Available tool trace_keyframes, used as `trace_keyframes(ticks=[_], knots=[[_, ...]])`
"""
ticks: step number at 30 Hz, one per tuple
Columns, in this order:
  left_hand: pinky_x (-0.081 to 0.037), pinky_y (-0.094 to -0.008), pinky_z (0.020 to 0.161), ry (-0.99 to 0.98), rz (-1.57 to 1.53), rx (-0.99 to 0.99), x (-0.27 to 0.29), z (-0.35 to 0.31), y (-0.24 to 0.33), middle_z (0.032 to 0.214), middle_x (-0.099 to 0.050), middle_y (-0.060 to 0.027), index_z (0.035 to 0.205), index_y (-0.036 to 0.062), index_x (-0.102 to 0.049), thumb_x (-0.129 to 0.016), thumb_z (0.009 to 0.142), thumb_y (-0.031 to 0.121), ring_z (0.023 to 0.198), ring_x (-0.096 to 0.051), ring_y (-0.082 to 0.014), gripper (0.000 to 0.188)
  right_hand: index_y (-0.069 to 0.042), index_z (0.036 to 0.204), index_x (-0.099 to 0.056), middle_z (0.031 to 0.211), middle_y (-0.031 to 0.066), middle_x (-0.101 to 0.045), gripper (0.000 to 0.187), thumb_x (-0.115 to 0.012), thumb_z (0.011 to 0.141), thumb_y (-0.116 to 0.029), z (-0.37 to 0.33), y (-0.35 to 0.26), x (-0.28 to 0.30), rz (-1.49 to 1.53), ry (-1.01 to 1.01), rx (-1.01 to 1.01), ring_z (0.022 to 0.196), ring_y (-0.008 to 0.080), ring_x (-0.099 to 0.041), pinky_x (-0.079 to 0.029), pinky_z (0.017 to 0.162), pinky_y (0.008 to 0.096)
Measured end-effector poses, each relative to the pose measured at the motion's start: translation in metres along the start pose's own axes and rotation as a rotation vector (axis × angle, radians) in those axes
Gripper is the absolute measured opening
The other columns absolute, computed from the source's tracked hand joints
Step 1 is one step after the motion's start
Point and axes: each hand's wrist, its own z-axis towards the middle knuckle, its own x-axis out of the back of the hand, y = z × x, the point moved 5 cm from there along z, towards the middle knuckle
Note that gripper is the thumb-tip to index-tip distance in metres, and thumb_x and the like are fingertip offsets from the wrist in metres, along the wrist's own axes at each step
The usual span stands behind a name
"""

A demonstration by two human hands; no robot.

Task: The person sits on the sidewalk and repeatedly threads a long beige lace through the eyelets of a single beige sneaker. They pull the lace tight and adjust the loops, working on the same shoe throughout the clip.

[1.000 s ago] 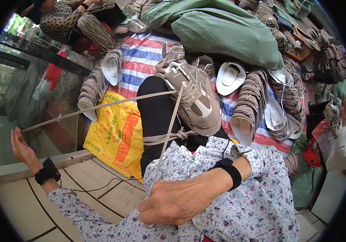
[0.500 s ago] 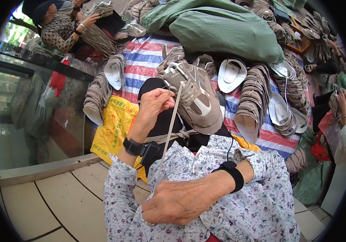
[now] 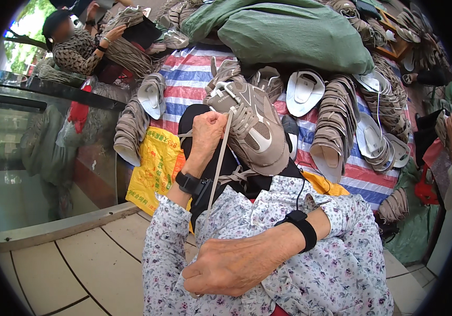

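A grey-brown sneaker [image 3: 260, 134] rests on my lap with its toe towards me, its lacing partly threaded. From its upper eyelets a pale flat shoelace [image 3: 219, 163] runs taut down towards my right hand [image 3: 228, 266]. That hand is a closed fist low before my shirt; the lace's lower end blends into the flowered cloth. My left hand [image 3: 205, 134] is closed beside the shoe's collar, right by the lace. What its fingers grip is hidden. Another lace [image 3: 236, 176] lies in a loose knot on my dark-covered lap, below the toe.
Stacked shoe uppers [image 3: 334, 126] stand on a striped sheet [image 3: 186, 79], with white-lined shoes [image 3: 305, 92] nearby. A big green sack [image 3: 294, 42] lies behind. At left are a yellow bag [image 3: 155, 168] and a glass panel [image 3: 42, 158]. A co-worker [image 3: 78, 50] handles shoes at far left.
My left hand has turned and closed more, drawing in against the shoe's side. My right fist stays almost in place with the lace stretched. The view has shifted slightly.
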Motion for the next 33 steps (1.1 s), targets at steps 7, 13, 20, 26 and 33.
trace_keyframes(ticks=[7,13,20,26,33], knots=[[-0.051,-0.0378,0.058,0.092,0.452,-0.213,-0.010,0.014,0.023,0.065,-0.065,-0.0197,0.074,-0.0052,-0.067,-0.065,0.085,0.022,0.060,-0.068,-0.0306,0.029,0.005,0.066,-0.051,0.060,0.0202,-0.053,0.016,-0.064,0.073,-0.003,0.000,0.005,0.004,0.018,0.022,0.003,0.055,0.0375,-0.057,-0.043,0.050,0.0416],[-0.053,-0.0413,0.062,0.064,0.494,-0.217,-0.005,0.015,0.026,0.066,-0.066,-0.0196,0.075,-0.0029,-0.067,-0.064,0.084,0.020,0.064,-0.068,-0.0353,0.025,0.004,0.082,-0.051,0.073,0.0146,-0.054,0.013,-0.061,0.081,-0.005,-0.004,0.020,0.018,-0.113,-0.054,-0.091,0.064,0.0352,-0.058,-0.046,0.055,0.0427],[-0.052,-0.0450,0.060,0.151,0.485,-0.302,-0.002,0.006,0.022,0.065,-0.066,-0.0171,0.076,0.0006,-0.063,-0.064,0.083,0.012,0.063,-0.067,-0.0362,0.013,0.004,0.093,-0.056,0.082,0.0205,-0.064,0.020,-0.062,0.074,0.004,-0.032,0.045,0.073,-0.371,0.159,-0.305,0.077,0.0379,-0.066,-0.051,0.061,0.0453],[-0.050,-0.0485,0.058,0.197,0.528,-0.350,-0.014,0.006,0.024,0.063,-0.063,-0.0180,0.077,0.0022,-0.059,-0.062,0.083,0.009,0.063,-0.065,-0.0393,0.010,0.002,0.097,-0.066,0.089,0.0173,-0.067,0.017,-0.063,0.080,0.002,-0.084,0.056,0.150,-0.573,0.515,-0.532,0.077,0.0318,-0.067,-0.052,0.067,0.0396],[-0.049,-0.0435,0.056,0.220,0.575,-0.442,-0.012,-0.004,0.034,0.066,-0.064,-0.0162,0.083,0.0017,-0.061,-0.063,0.084,0.006,0.062,-0.065,-0.0348,0.005,0.004,0.094,-0.067,0.080,0.0105,-0.064,0.012,-0.062,0.083,0.001,-0.117,0.087,0.211,-0.647,0.766,-0.729,0.065,0.0156,-0.058,-0.047,0.060,0.0287]])
